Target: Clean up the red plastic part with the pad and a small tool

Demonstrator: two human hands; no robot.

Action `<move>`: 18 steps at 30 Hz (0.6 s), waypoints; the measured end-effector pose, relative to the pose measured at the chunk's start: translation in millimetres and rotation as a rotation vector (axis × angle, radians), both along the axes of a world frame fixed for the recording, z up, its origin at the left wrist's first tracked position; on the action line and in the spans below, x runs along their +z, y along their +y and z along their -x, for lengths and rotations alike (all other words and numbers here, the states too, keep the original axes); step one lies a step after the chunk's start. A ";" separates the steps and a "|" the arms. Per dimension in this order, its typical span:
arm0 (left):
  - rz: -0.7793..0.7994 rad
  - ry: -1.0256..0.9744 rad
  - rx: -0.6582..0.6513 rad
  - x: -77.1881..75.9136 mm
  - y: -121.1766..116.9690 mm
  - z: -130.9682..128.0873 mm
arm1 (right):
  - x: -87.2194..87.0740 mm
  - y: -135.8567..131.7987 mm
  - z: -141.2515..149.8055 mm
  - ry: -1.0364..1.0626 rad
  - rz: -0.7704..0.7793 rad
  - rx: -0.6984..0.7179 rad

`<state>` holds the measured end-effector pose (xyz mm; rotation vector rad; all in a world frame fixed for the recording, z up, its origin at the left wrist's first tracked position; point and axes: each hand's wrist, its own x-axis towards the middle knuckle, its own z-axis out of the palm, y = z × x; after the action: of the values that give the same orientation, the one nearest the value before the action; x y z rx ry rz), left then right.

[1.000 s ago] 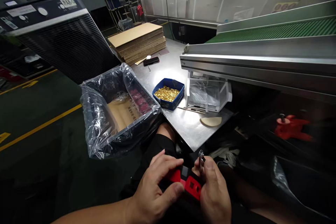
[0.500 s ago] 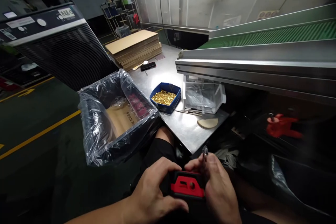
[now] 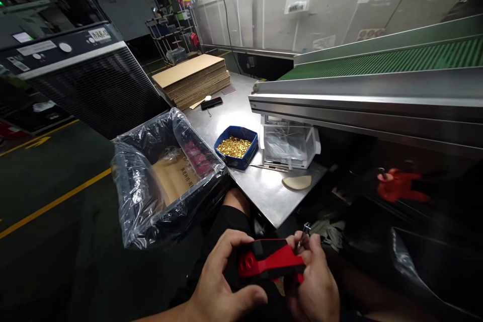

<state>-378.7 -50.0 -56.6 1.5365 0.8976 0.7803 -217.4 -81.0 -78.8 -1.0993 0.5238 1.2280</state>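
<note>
Behind the steel table (image 3: 264,191), a green conveyor (image 3: 377,58) is sloping along the wall, with a plastic-lined box (image 3: 166,176) standing at the table's left edge. Flattened cardboard (image 3: 192,78) is lying at the far end, a blue tray of brass bits (image 3: 236,147) nearer. Low in front, the left hand (image 3: 219,287) is wrapping round a red-and-black part (image 3: 269,260); the right hand (image 3: 315,287) is steadying its other end, pinching a small metal piece (image 3: 305,229) just above.
</note>
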 end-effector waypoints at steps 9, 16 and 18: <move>-0.060 0.038 -0.069 8.3 -5.0 4.5 | -2.1 -14.4 -1.5 -0.565 -0.074 0.205; 0.103 0.131 -0.108 13.9 11.0 5.5 | -6.7 -23.7 -13.5 -0.733 -0.211 0.299; 0.175 0.220 -0.110 18.8 17.4 -4.2 | -9.1 -26.6 -14.8 -0.689 -0.265 0.340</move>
<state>-374.5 -32.6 -37.8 1.5210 1.0053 0.4470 -202.6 -107.5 -87.9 -1.3191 -0.3540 1.0719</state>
